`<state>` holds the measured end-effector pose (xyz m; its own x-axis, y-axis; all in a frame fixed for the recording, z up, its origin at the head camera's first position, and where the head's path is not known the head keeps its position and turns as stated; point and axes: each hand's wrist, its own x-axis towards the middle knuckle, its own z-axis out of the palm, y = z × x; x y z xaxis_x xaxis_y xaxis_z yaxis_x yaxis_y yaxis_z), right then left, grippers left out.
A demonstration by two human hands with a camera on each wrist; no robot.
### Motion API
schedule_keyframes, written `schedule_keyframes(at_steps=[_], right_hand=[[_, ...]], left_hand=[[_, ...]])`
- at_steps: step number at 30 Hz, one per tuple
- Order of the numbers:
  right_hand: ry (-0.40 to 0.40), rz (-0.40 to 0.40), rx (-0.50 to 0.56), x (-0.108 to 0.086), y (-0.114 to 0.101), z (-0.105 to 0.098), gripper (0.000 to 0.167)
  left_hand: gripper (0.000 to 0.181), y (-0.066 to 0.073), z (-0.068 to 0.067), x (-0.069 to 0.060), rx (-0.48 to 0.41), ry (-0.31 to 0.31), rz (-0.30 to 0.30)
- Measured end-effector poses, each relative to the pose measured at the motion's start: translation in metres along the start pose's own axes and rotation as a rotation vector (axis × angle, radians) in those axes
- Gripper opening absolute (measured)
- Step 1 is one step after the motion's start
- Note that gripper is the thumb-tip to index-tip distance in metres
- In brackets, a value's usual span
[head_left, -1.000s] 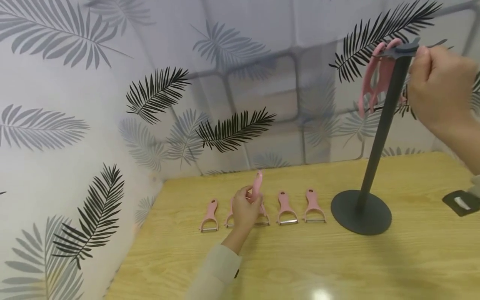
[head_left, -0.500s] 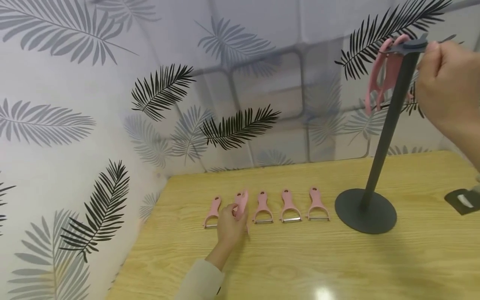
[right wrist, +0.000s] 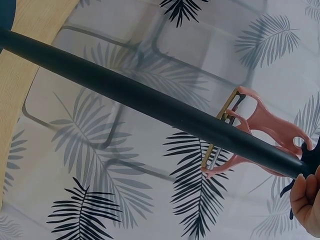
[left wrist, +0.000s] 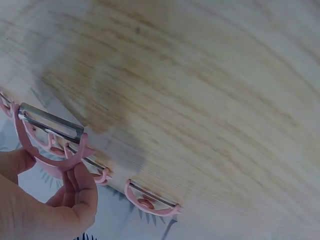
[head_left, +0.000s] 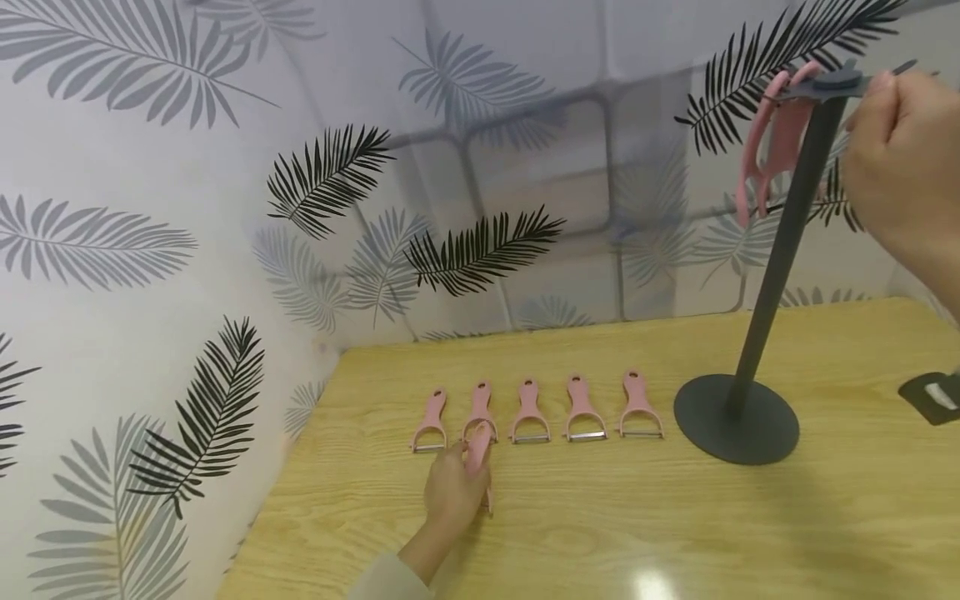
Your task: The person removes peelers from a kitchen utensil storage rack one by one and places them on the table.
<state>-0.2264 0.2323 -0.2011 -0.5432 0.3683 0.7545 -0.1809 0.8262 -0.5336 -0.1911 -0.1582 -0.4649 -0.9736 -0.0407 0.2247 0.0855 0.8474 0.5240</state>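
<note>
My left hand [head_left: 448,493] holds a pink peeler [head_left: 478,450] over the table, just in front of a row of several pink peelers. In the left wrist view, thumb and fingers pinch the frame of this peeler [left wrist: 50,162] below its metal blade. The second peeler from the left [head_left: 480,400] in the row is partly covered by the held one. My right hand [head_left: 903,158] grips the top of a dark stand [head_left: 783,250] by its hooks. Two pink peelers [right wrist: 270,125] hang from the stand's hooks, blades down; the pole partly covers them.
The stand's round base [head_left: 705,429] sits on the wooden table [head_left: 585,517], right of the row. A patterned wall covering [head_left: 525,125] rises behind and at the left. At the right edge lies a dark item [head_left: 933,398] with a white mark.
My left hand has moved left and toward the near side with its peeler, uncovering the middle of the row. The right hand stays at the stand's top.
</note>
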Motion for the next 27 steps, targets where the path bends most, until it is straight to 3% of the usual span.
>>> schedule_keyframes(at_steps=[7, 14, 27], right_hand=[[0.011, 0.015, 0.015, 0.001, -0.001, 0.002, 0.045], [0.031, 0.066, 0.048, 0.001, 0.000, 0.004, 0.031], [0.060, -0.007, 0.033, -0.001, 0.002, 0.002, 0.041]], left_hand=[[0.041, 0.003, -0.003, -0.009, 0.077, -0.023, -0.060], [0.038, 0.007, -0.004, -0.013, 0.122, -0.034, -0.054], [0.034, 0.005, -0.005, -0.020, 0.196, -0.041, -0.038]])
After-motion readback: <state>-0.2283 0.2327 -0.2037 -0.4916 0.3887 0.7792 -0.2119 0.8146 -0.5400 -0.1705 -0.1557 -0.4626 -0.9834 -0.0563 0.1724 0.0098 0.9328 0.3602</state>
